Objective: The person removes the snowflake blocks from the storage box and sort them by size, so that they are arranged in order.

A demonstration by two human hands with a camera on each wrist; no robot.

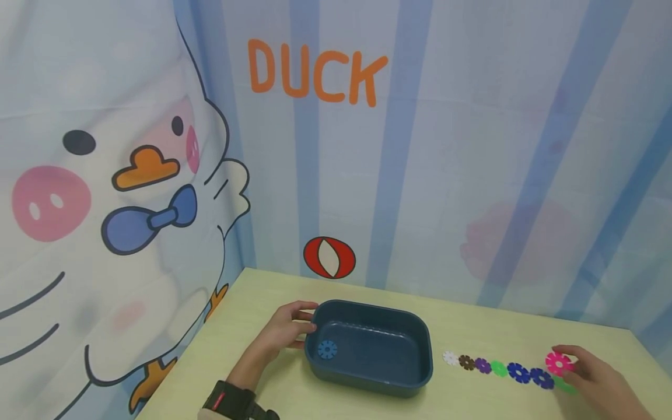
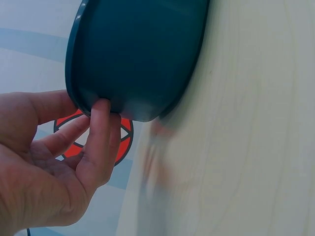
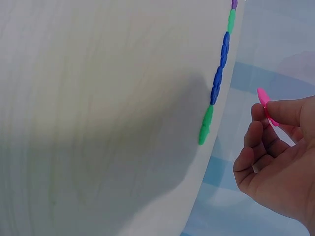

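A dark blue plastic tray [image 1: 380, 379] with rounded corners stands on the table. Its left end is held by my left hand [image 1: 286, 326], and the left wrist view shows fingers against the outer wall of the tray [image 2: 135, 54]. Inside it, near that hand, lies a blue notched disc [image 1: 327, 349]. Between thumb and fingertips my right hand [image 1: 598, 376] pinches a pink snowflake disc [image 1: 559, 363], raised off the table [image 3: 263, 96]. Just below it lies a green disc [image 1: 564, 384], partly hidden, ending a row on the table.
The row runs leftward toward the tray: two dark blue discs [image 1: 541, 378], then a light green [image 1: 499, 368], a purple [image 1: 483, 366], a brown [image 1: 466, 362] and a white disc [image 1: 450, 358]. A printed curtain [image 1: 446, 146] hangs behind the pale table [image 1: 283, 396].
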